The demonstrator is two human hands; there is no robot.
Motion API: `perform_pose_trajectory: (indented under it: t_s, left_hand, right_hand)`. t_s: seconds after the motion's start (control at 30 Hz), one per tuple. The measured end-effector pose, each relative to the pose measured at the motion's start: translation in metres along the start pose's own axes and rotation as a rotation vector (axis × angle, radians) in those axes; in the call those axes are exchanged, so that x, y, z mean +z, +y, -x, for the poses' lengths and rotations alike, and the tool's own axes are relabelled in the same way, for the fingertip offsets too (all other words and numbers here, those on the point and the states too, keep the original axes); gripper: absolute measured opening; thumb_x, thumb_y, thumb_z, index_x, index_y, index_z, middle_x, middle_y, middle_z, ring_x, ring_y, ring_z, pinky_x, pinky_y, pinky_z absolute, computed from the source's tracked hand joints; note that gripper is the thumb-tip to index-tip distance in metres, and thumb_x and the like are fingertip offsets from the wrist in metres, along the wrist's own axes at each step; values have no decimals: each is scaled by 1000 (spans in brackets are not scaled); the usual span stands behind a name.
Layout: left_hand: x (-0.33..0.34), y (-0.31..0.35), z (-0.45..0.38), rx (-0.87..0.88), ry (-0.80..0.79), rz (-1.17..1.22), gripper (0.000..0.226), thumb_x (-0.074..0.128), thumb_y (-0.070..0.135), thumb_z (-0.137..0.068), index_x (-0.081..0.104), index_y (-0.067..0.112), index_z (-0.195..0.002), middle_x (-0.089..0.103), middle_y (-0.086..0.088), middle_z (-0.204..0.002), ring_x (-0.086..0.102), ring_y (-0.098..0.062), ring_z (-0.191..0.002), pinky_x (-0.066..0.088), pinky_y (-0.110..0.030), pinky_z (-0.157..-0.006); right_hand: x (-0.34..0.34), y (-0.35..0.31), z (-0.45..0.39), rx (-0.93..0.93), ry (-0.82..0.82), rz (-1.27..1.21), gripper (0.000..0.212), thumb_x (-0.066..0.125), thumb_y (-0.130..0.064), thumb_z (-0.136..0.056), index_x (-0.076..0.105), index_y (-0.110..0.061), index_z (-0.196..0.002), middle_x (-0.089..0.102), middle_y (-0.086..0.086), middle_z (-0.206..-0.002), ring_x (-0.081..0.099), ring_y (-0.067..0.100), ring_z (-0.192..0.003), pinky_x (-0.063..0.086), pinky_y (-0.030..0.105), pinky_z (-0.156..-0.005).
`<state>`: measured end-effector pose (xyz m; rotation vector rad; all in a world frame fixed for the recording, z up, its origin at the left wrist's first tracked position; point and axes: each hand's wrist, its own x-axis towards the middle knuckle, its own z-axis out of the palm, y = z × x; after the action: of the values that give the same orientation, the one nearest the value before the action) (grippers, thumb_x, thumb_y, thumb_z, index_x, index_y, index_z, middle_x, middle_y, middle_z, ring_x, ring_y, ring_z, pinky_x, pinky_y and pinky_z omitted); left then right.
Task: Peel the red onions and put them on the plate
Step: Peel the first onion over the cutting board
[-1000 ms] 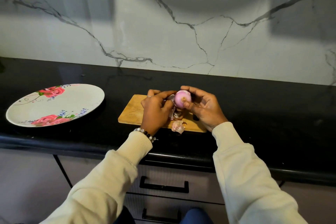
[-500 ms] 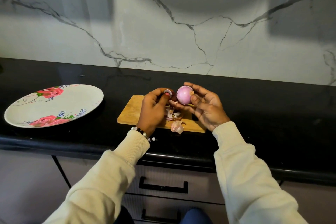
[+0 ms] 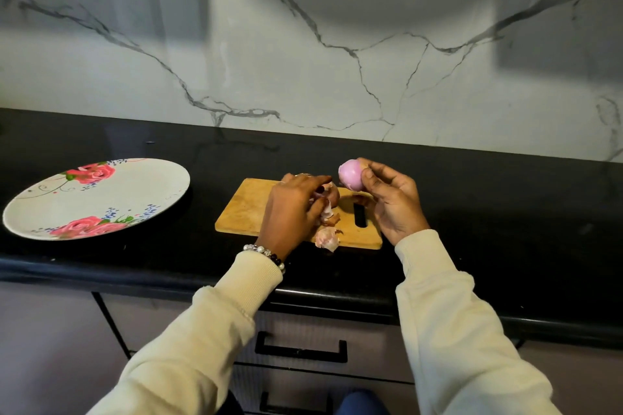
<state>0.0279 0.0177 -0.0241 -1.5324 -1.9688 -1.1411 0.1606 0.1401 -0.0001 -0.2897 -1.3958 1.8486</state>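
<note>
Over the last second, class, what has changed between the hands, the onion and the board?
The left hand left the peeled onion and dropped to the peel scraps on the cutting board. The right hand now holds the onion alone, lifted slightly up and right. The plate and board stayed put.

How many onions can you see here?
2. A peeled onion is held in the right hand above the cutting board; another onion sits under the left hand. More may be hidden.
</note>
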Motion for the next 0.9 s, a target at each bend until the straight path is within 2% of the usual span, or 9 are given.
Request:
perform_pose_trajectory:
  t_s: [0.1,0.23,0.4,0.47,0.63,0.77,0.9]
  left_hand:
    - [2,0,1,-12,8,-12,30,57,28,-91,72,16,-114,67,-7,-106,52,-25,-97,43,-35,-78]
    - [-2,4,0,-73,41,67,29,54,27,-94,72,15,-113,71,-6,-104,55,-24,-92,40,-32,-74]
    - [-6,11,0,-218,81,301,25,66,19,-91,72,12,-115,73,-4,-108,64,-16,-98,50,-33,-89]
    - [-8,11,-1,-278,74,382,25,67,16,-90,72,12,-115,73,-3,-109,65,-9,-99,52,-28,-91]
    - [-11,14,1,-279,96,434,23,64,7,-89,74,12,-109,72,8,-95,64,5,-82,53,-14,-78]
    - [-13,14,1,-258,102,426,24,65,6,-88,74,11,-108,72,7,-95,66,1,-84,52,-12,-78]
    - [-11,14,1,-236,95,341,26,67,5,-86,73,9,-111,74,-5,-102,67,-12,-92,54,-22,-83]
  right_hand:
    - [-1,0,0,26,47,-8,18,66,-8,-88,70,-4,-105,72,12,-103,71,22,-92,59,30,-73]
    - [0,1,3,41,-18,70,36,75,-13,-72,69,-5,-107,75,12,-98,71,24,-94,58,32,-81]
    - [1,3,4,49,-108,147,34,72,3,-80,67,-8,-112,73,16,-108,71,27,-101,59,30,-81]
    - [1,4,3,33,-128,159,36,71,5,-82,67,-8,-115,72,14,-110,70,27,-105,58,31,-84]
    - [3,5,4,-20,-174,205,41,73,3,-79,67,-8,-118,71,13,-116,67,29,-111,57,34,-89]
    - [4,4,6,-30,-181,211,46,78,-10,-71,69,-10,-116,72,10,-115,67,27,-112,56,35,-90]
    - [3,5,6,-41,-190,285,42,79,-3,-76,70,-11,-116,72,6,-116,66,24,-113,55,39,-96]
